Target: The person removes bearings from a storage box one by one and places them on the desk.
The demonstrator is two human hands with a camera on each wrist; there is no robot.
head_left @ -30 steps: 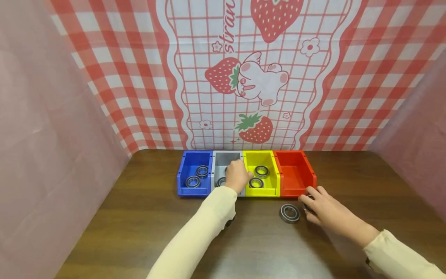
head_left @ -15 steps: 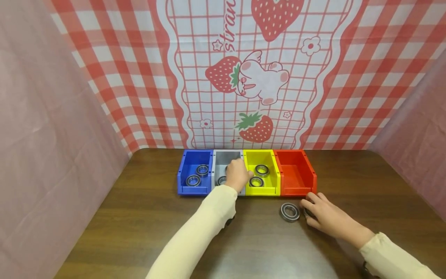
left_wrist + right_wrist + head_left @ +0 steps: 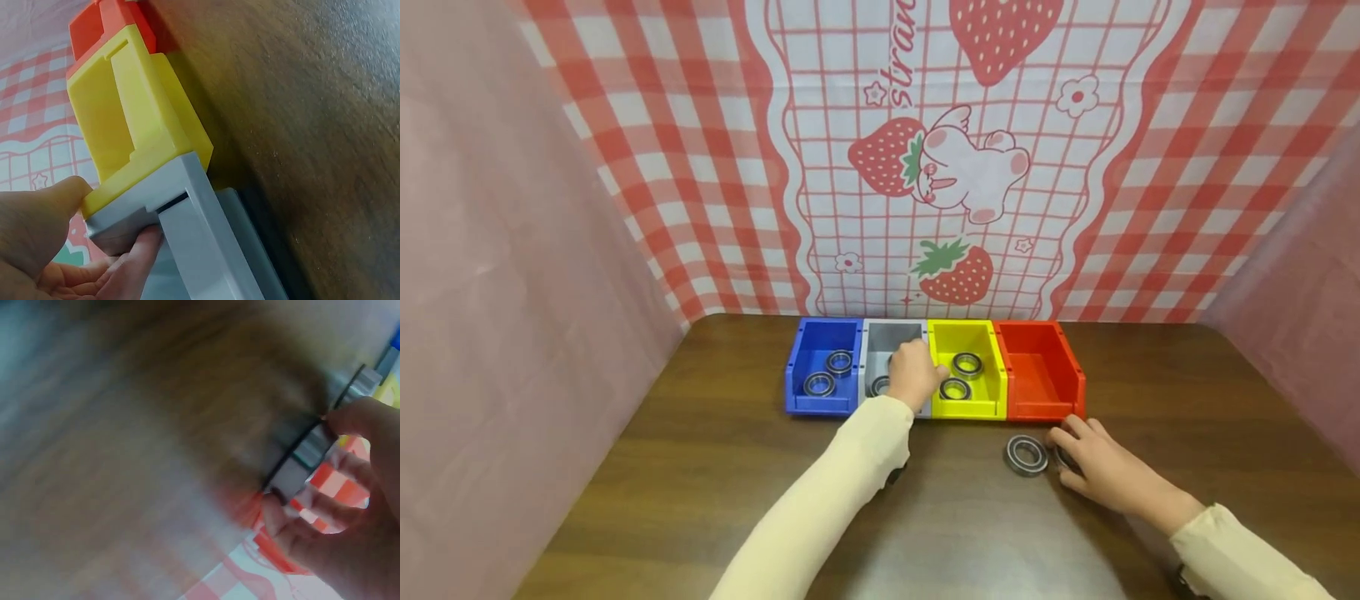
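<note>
My left hand (image 3: 916,375) pinches the adjoining walls of the grey bin (image 3: 206,231) and the yellow bin (image 3: 140,94), its thumb on the yellow side and fingers inside the grey. With finger and thumb on its edge, my right hand (image 3: 1101,468) holds a ball bearing (image 3: 299,464) low over the wooden table, in front of the red bin (image 3: 1037,379); whether it touches the table I cannot tell. Just left of it lies a second bearing (image 3: 1026,471). Bearings in the grey bin are partly hidden by my left hand.
The blue bin (image 3: 823,408) ends the joined row at the left, with two bearings inside. Two more bearings lie in the yellow bin. A checked strawberry cloth (image 3: 715,167) hangs behind the table, and pink cloth (image 3: 512,275) hangs at both sides.
My right hand has shifted slightly down and away from the red bin's front corner, with the bearing in its fingers. The left hand keeps its grip on the bin walls.
</note>
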